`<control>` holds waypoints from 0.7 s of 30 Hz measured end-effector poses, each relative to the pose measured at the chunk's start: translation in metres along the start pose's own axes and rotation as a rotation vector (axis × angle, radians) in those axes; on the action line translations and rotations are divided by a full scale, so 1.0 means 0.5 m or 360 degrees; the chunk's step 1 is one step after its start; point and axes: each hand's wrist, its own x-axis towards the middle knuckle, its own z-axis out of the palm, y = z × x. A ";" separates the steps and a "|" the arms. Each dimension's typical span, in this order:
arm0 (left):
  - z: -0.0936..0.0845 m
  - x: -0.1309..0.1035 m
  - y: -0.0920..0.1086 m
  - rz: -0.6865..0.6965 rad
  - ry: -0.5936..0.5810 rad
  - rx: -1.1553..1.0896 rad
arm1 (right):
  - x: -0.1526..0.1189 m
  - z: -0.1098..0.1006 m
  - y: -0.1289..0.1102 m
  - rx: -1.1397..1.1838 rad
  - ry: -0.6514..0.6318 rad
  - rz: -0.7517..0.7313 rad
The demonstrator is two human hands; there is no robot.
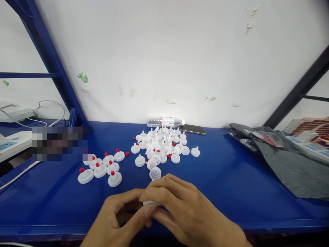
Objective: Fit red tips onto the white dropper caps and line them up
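Note:
My left hand [123,216] and my right hand [180,206] meet near the table's front edge, both closed on a white plastic piece [150,203] that their fingers mostly cover. Just beyond them lies a translucent round cap [155,173], at the near end of a pile of white caps [160,140] with thin spouts. Small red tips are scattered in that pile. To the left stands a group of white caps with red tips [100,170], and one loose red tip [127,154] lies beside it.
Against the wall, a clear bottle [166,121] lies on its side next to a dark phone [193,129]. A grey plastic bag [288,161] covers the right part of the blue table [205,192]. At the left are a power strip [15,144] and cables.

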 end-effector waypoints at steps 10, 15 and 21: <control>-0.020 0.004 -0.034 0.0407 0.0545 0.0900 | -0.004 -0.047 0.066 -0.0349 0.0122 0.0736; -0.010 0.012 -0.074 0.0632 0.0513 0.1244 | -0.006 -0.037 0.101 -0.0858 -0.0241 0.1030; -0.004 0.010 -0.060 0.0600 0.0498 0.1228 | -0.001 -0.036 0.095 -0.1044 -0.0331 0.1113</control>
